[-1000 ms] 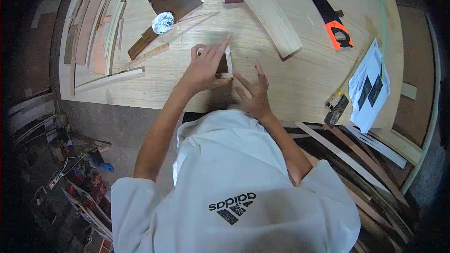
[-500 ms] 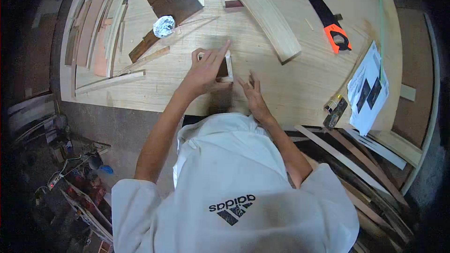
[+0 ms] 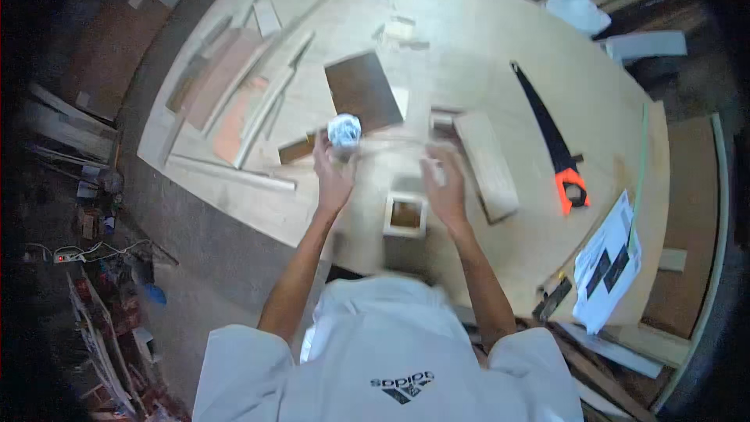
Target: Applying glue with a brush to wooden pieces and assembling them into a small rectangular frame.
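Note:
My left hand (image 3: 334,180) is just below a crumpled, silvery-white round bundle (image 3: 344,130), its fingers and thumb apart. Whether the fingertips touch the bundle is hard to tell. My right hand (image 3: 444,187) hovers over the table with bent, motion-blurred fingers; a pale patch shows there, but I cannot make out whether it is a held thing. Between my forearms a small square wooden box frame (image 3: 388,215) with a brown inside rests on the table, touched by neither hand. A dark brown square board (image 3: 363,92) and a brown strip (image 3: 295,151) lie by the bundle.
Right of my right hand lies a pale plank (image 3: 488,164), close to a small reddish-brown frame (image 3: 444,121). Farther right are an orange-handled handsaw (image 3: 547,129) and a printed sheet (image 3: 608,266). Several wood strips (image 3: 234,173) cover the table's left side.
Both hands have left the small box frame and moved forward; the left hand is now at the crumpled bundle. The view has shifted, showing more of the table's far side.

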Motion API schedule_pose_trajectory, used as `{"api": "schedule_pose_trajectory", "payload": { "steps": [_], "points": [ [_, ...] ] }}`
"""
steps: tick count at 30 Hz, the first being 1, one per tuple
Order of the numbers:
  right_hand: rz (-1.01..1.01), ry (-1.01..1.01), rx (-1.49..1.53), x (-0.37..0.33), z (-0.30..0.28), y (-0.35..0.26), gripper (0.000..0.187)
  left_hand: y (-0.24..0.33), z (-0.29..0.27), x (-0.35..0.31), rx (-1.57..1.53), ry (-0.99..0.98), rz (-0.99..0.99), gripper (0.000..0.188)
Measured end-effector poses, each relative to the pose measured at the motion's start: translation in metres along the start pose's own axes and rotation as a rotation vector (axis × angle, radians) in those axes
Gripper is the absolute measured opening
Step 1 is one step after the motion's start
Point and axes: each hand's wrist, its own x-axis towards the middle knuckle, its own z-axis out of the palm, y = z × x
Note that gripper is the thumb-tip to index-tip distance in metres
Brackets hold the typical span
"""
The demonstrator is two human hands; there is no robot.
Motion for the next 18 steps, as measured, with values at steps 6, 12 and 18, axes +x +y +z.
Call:
{"api": "schedule_pose_trajectory", "payload": {
  "steps": [6,12,18],
  "points": [
    [-0.306,-0.569,-0.568,0.079,0.087,0.055,0.062,-0.050,0.027,0.019,0.116,-0.059,-0.072,0.134],
    [-0.273,-0.606,-0.584,0.072,0.110,0.094,0.047,-0.032,0.031,0.031,0.116,-0.051,-0.163,0.133],
    [-0.184,-0.516,-0.299,0.070,0.099,0.070,0.044,-0.045,0.031,0.034,0.105,0.021,-0.179,0.132]
  ]
}}
